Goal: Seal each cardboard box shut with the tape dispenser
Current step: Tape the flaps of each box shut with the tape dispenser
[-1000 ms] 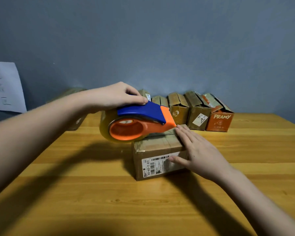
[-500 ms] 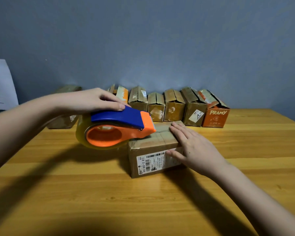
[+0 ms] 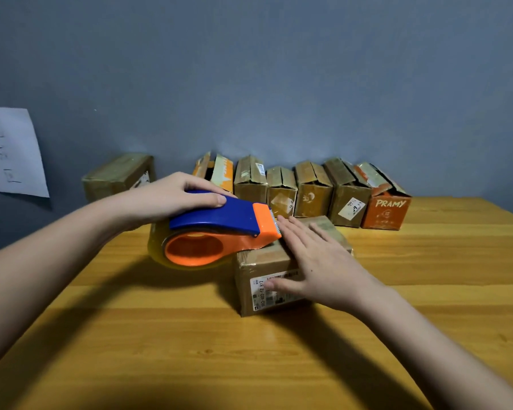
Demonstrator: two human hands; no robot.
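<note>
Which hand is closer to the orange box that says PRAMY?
The right hand. It lies flat on the brown box just in front of the PRAMY box. The left hand grips the tape dispenser, farther left.

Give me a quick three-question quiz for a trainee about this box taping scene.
1. True or false: the left hand grips the tape dispenser.
2. What is the right hand doing? A) lifting the box B) lying flat on the box C) resting on the table
3. What word is printed on the orange box at the right end of the back row?

Key: 1 true; 2 B; 3 PRAMY
</note>
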